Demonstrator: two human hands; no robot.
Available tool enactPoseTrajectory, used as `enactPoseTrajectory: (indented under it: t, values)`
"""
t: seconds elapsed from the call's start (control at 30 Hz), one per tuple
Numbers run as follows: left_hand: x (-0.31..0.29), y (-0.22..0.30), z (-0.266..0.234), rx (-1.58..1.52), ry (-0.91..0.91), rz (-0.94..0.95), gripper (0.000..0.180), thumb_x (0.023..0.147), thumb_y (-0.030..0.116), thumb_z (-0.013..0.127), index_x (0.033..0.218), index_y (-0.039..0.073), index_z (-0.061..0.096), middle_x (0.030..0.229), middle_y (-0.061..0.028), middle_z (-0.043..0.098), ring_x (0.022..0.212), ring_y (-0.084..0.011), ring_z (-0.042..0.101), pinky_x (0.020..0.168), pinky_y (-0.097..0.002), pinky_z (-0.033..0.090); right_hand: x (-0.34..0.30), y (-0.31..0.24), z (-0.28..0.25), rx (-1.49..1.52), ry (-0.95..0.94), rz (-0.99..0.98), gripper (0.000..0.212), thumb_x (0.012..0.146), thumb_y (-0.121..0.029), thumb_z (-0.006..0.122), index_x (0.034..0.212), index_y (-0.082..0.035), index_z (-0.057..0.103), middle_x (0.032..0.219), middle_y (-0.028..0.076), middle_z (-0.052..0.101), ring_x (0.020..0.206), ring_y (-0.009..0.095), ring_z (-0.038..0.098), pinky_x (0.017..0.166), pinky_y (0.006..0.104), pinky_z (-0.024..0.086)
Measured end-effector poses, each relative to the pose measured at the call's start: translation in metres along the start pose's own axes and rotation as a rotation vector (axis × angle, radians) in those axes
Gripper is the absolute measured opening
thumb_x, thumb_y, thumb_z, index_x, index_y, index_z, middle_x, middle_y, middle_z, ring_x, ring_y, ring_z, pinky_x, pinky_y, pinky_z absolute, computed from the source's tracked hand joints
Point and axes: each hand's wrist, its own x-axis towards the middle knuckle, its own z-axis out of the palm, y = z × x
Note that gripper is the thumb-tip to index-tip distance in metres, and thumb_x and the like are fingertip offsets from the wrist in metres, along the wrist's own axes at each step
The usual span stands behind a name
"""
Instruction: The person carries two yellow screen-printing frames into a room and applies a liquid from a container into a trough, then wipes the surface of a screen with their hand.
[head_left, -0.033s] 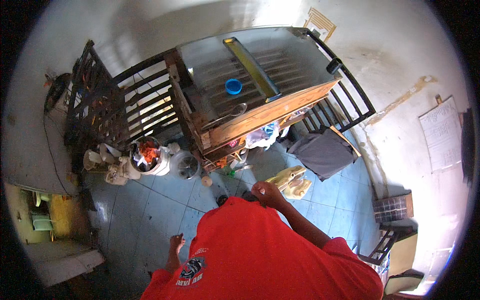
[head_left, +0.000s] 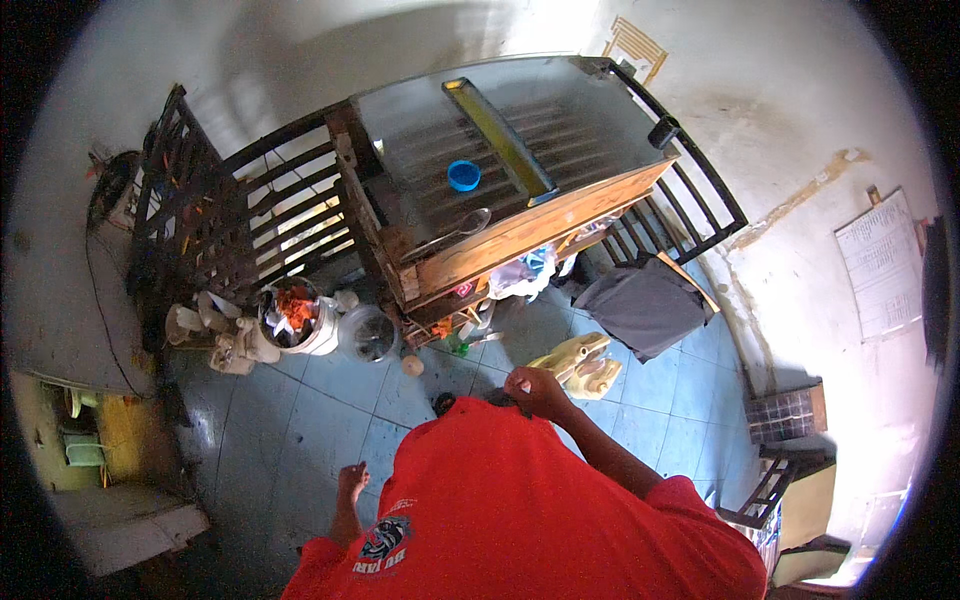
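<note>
Floor (head_left: 290, 430) open beside left grip (head_left: 352, 482); table (head_left: 540, 234) blocks ahead

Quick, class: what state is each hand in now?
Left hand: too small to tell open from closed.
Right hand: curled closed; whether holding anything cannot be told.

A red shirt (head_left: 540, 500) with a dark-and-white print (head_left: 383, 540) is being set off by a blue floor (head_left: 330, 415) gridded with darker lines. A blue bowl (head_left: 464, 176) and a dark-edged yellow strip (head_left: 500, 140) are being backed by a grey, dark-streaked tabletop (head_left: 580, 110); a cream-yellow object (head_left: 597, 381) is being contrasted with charcoal-black cloth (head_left: 640, 308).
</note>
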Motion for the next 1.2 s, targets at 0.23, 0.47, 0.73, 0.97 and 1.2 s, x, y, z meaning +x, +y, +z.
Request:
enactPoseTrajectory:
  t: [0.23,0.47,0.73,0.97,1.2]
  values:
    - [0.026,0.146,0.018,-0.165,0.007,0.335,0.034,0.083,0.032,0.057,0.073,0.0,0.062,0.07,-0.0091,0.064,0.058,-0.017,0.059,0.056,-0.0329,0.046,-0.042,0.008,0.026,-0.151,0.01,-0.086,0.02,0.077,-0.022,0.067,0.076,-0.004,0.058,0.075,0.01,0.061,0.071,0.023,0.061,0.065,0.033,0.047]
    - [-0.014,0.187,0.064,0.267,-0.246,0.324,0.03,0.078,0.029,0.059,0.091,0.002,0.062,0.083,-0.0147,0.064,0.077,-0.024,0.061,0.07,-0.0343,0.048,-0.136,0.028,0.047,-0.092,0.219,0.096,0.021,0.077,-0.022,0.067,0.084,-0.004,0.059,0.08,0.011,0.061,0.075,0.024,0.061,0.069,0.0342,0.048]
    - [0.016,0.052,0.058,0.806,-0.266,0.674,0.031,0.077,0.029,0.056,0.092,0.003,0.063,0.091,-0.0175,0.064,0.086,-0.0317,0.06,0.078,-0.0385,0.048,-0.346,0.135,0.097,-0.048,0.476,0.567,0.028,0.074,-0.029,0.068,0.088,-0.007,0.06,0.082,0.012,0.064,0.077,0.028,0.062,0.069,0.0367,0.049]
    - [-0.011,0.082,0.108,0.962,-0.618,0.8,0.031,0.076,0.028,0.054,0.091,0.002,0.062,0.089,-0.0192,0.063,0.083,-0.0318,0.06,0.072,-0.0392,0.047,-0.619,0.27,0.285,-0.631,0.217,0.792,0.027,0.08,-0.032,0.055,0.071,-0.01,0.065,0.072,0.011,0.063,0.073,0.031,0.06,0.066,0.0425,0.048]
    - [-0.056,0.165,0.165,0.809,-0.553,0.614,0.024,0.076,0.024,0.053,0.086,0.004,0.062,0.086,-0.0165,0.063,0.079,-0.0308,0.06,0.069,-0.0395,0.047,-0.661,0.217,0.33,-0.05,0.469,1.045,0.028,0.08,-0.032,0.055,0.067,-0.009,0.064,0.065,0.011,0.061,0.067,0.028,0.061,0.064,0.0413,0.049]
